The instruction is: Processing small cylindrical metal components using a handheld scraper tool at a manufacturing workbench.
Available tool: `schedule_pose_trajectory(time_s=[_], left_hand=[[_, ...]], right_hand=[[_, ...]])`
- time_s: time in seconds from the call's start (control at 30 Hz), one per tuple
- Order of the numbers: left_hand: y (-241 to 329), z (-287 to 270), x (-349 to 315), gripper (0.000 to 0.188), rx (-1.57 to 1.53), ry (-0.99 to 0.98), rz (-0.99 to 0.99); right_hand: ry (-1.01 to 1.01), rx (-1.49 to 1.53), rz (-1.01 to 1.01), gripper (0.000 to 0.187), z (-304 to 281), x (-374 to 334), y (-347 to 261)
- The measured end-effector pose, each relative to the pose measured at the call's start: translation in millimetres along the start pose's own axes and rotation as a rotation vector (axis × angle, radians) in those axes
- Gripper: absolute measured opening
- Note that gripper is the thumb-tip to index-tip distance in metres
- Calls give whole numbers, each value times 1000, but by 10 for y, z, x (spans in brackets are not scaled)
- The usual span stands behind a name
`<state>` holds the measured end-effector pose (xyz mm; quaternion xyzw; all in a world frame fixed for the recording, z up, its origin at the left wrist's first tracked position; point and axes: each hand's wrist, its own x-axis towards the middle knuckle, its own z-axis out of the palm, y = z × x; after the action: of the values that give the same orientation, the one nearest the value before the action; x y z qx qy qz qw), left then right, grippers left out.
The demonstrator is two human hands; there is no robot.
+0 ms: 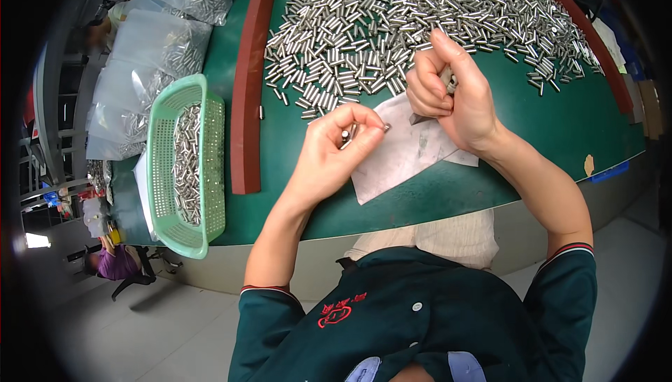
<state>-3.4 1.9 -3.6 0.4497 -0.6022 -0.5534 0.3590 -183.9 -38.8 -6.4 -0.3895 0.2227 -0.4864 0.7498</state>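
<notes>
My left hand (336,149) is closed in a loose curl around several short shiny metal pins (347,137). One pin's end pokes out between its thumb and fingertips. To the right and a little higher, my right hand (451,91) is closed with the thumb up, around a grey cloth-like piece (420,119) whose dark end sticks out below the fist. Most of that piece is hidden by the fingers. Beneath both hands a stained whitish cloth (399,158) lies on the green table (546,137). Just beyond them spreads a large heap of similar pins (350,32).
Dark red wooden strips (249,102) border the heap. Left of them stands a light green plastic basket (215,172) partly filled with pins. Clear bags of pins (185,46) line the table's far left. A person in purple (117,263) sits in the background at left.
</notes>
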Motion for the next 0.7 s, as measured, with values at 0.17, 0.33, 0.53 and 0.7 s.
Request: schedule_pose_trajectory(time_s=[0.17,0.33,0.53,0.7], left_hand=[[-102,-161,37,11,-754,-176,-222],[-86,-138,35,14,-661,-114,-244],[-95,-146,51,18,-641,-126,-243],[-69,-141,62,22,-628,-120,-257]], right_hand=[[7,33,8,48,-6,0,-1],[45,19,33,50,32,5,-23],[53,39,42,48,-3,18,-13],[46,64,42,47,-10,27,-16]])
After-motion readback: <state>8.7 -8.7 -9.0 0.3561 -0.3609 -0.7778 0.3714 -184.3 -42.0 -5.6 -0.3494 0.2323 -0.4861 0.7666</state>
